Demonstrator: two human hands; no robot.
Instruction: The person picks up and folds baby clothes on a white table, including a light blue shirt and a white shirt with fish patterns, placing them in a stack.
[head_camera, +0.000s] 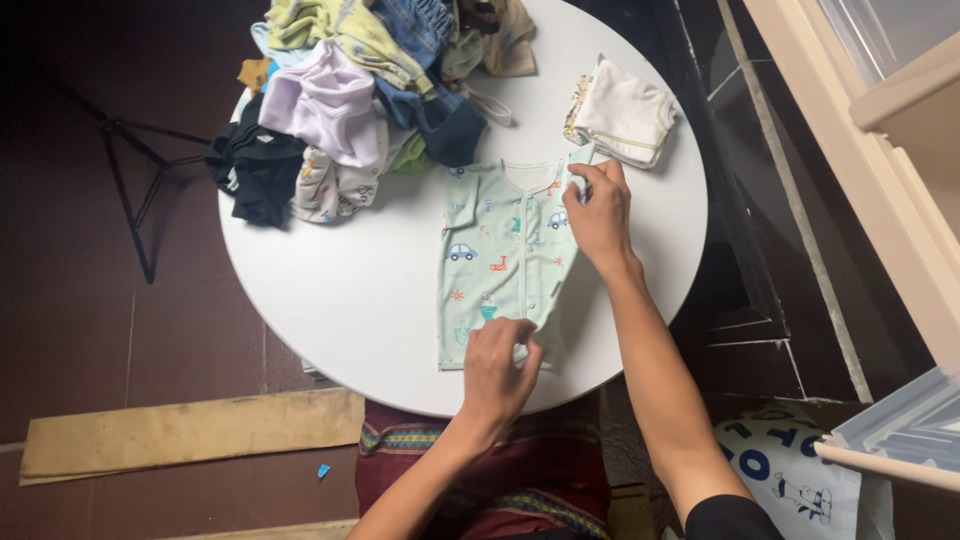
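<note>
Pale green baby shirt (497, 262) lies lengthwise, collar far; left hand (503, 365) pinches its near hem, right hand (600, 215) its far-right shoulder; clothes heap (350, 95) far-left, folded white garment (625, 120) far-right.

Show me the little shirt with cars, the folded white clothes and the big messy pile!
little shirt with cars (490, 255): head view, on its chest.
folded white clothes (625, 112): head view, top of the stack.
big messy pile (335, 105): head view, on the lilac garment.

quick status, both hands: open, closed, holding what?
Left hand: closed, pinching the bottom hem of the green shirt.
Right hand: closed, gripping the shirt's upper right edge near the collar.
</note>
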